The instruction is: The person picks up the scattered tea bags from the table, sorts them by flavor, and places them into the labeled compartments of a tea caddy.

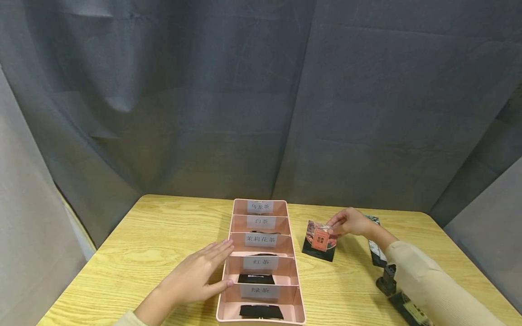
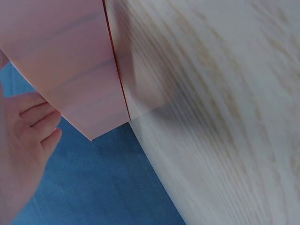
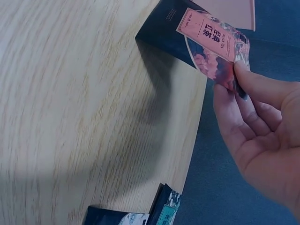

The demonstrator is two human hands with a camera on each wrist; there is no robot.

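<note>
A pink divided box [image 1: 285, 268] with paper-labelled compartments stands on the wooden table. Dark packets [image 1: 256, 279] lie in several of its compartments. My left hand [image 1: 197, 274] touches the box's left side with its fingers extended; the left wrist view has those fingertips against the outer pink wall. Right of the box, my right hand [image 1: 351, 222] pinches a tea sachet [image 1: 320, 240] by its upper edge between thumb and fingers. The sachet is black with a pink-red label and printed flowers. In the right wrist view, it tilts above the tabletop and casts a shadow.
Beyond my right hand lies a dark-and-white tea packet [image 1: 377, 254]. Another packet [image 1: 411, 312] with a yellowish label is partly covered by my right sleeve [image 1: 432, 285]. A small black device [image 1: 387, 280] is beside that sleeve. Grey curtain [image 1: 228, 113] hangs behind the table.
</note>
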